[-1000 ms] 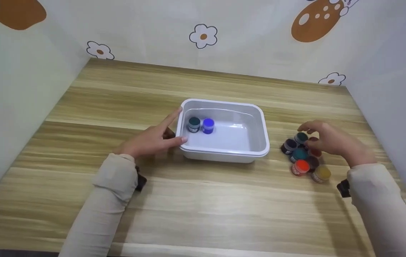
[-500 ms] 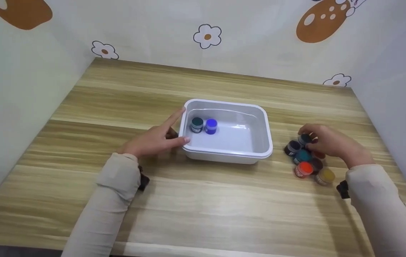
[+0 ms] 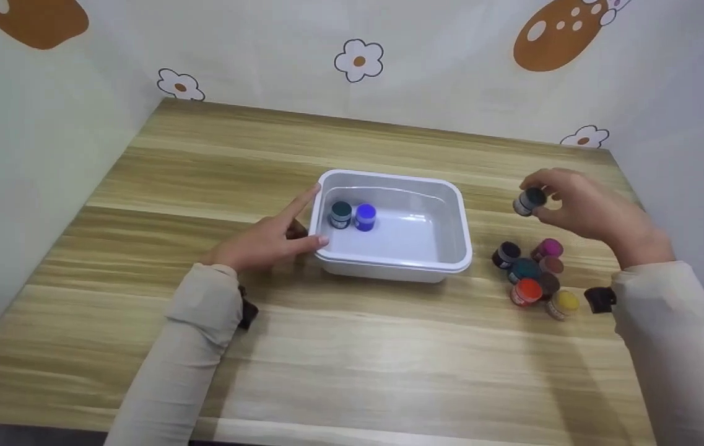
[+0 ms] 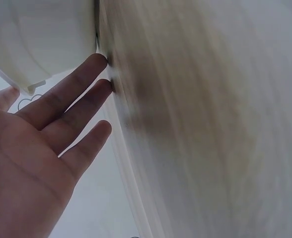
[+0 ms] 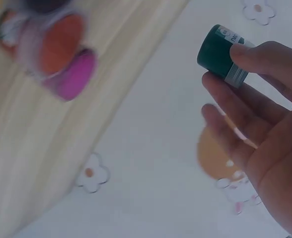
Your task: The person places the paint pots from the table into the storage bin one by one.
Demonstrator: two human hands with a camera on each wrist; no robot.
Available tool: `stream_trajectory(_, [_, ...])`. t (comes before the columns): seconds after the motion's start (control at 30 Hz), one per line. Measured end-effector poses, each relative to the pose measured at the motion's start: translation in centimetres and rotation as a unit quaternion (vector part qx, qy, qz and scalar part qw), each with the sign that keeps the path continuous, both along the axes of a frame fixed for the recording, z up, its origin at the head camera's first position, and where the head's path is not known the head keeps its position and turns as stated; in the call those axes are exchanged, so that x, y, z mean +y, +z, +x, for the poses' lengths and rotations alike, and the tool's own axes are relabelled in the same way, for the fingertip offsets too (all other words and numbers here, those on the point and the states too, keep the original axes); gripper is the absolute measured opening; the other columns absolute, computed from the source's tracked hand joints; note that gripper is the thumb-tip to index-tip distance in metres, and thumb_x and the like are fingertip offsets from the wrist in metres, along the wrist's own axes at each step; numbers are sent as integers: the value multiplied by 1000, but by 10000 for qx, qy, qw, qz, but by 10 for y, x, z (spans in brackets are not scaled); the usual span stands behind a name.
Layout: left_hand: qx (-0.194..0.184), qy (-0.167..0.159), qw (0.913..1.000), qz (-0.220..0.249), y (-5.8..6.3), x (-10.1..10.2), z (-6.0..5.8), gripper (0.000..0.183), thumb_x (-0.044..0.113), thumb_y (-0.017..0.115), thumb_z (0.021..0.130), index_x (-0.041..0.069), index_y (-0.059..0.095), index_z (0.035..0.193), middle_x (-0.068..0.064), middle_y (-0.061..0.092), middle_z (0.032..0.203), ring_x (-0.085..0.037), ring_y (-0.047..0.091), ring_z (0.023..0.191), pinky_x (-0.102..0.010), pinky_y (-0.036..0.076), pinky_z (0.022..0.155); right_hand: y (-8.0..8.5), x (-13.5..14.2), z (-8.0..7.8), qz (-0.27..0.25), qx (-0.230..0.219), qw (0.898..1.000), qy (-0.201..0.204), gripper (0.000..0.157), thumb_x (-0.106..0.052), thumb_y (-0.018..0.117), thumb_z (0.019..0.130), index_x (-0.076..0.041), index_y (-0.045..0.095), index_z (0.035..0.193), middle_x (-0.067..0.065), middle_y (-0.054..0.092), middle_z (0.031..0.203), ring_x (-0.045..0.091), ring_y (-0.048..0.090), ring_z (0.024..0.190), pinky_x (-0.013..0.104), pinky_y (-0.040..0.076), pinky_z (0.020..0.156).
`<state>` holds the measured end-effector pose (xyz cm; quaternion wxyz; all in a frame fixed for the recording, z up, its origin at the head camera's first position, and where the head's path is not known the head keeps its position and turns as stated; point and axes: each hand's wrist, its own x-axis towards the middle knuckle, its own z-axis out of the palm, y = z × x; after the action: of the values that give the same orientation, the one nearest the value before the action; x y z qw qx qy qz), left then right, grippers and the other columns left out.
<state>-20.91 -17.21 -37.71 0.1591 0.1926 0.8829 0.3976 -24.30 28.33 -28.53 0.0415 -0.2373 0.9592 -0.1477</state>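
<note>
My spread left hand (image 3: 265,244) touches the tub (image 3: 392,263) at nine o'clock; my right hand (image 3: 590,204) pinches a green jar (image 3: 528,202) beyond three.

Beige sleeves (image 3: 169,359) accompany small black wrist cameras (image 3: 601,300).

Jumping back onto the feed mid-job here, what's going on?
A person's right-hand grip holds a green jar in the air, between thumb and fingers, to the right of the white tub. Their left-hand grip touches the tub's left side. Two jars sit inside the tub toward the left, a dark green jar and a blue jar. Seven others are clustered on the table to its right, including a magenta jar and a yellow jar.
</note>
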Motion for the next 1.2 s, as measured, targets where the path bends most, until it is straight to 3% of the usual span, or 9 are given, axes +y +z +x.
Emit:
stream_trajectory(0.2, [-115,80,9999,-47,-2,0,0,93,62,60,90,44,-1,158,-16,60,129,-28,58,116,-53,42,101,9,-49,-11,-48,35,9980,624,34,1,72,85,-2,65,118,12,69,111,31,66,105,51,51,93])
stream_trajectory(0.37, [-157,88,9998,-108,-5,2,0,94,66,59,88,47,-2,156,-15,61,128,-27,59,114,-51,45,96,-3,-82,-24,56,35,9915,1300,34,3,72,85,-2,66,117,10,69,111,29,66,104,47,52,91])
stream_trajectory(0.57, [-167,86,9997,-131,-7,3,1,93,67,59,88,49,-2,156,-15,59,130,-28,58,114,-52,46,95,-17,-115,-41,370,-249,9849,1674,37,5,71,83,-2,66,119,12,68,112,28,64,102,46,52,92])
stream_trajectory(0.73, [-153,-1,9999,-56,-7,4,-2,94,63,59,90,44,-2,158,-15,63,126,-26,60,113,-49,47,95,-27,-134,-50,652,-136,9748,2129,33,5,72,80,-1,69,113,14,69,107,28,64,97,45,52,89])
stream_trajectory(1.2, [-82,92,9999,-120,0,0,2,95,67,58,88,46,-3,157,-15,61,129,-26,60,115,-51,47,96,-37,-175,-49,1866,99,9477,2587,31,-4,76,84,-7,68,113,14,72,101,30,69,85,43,57,78])
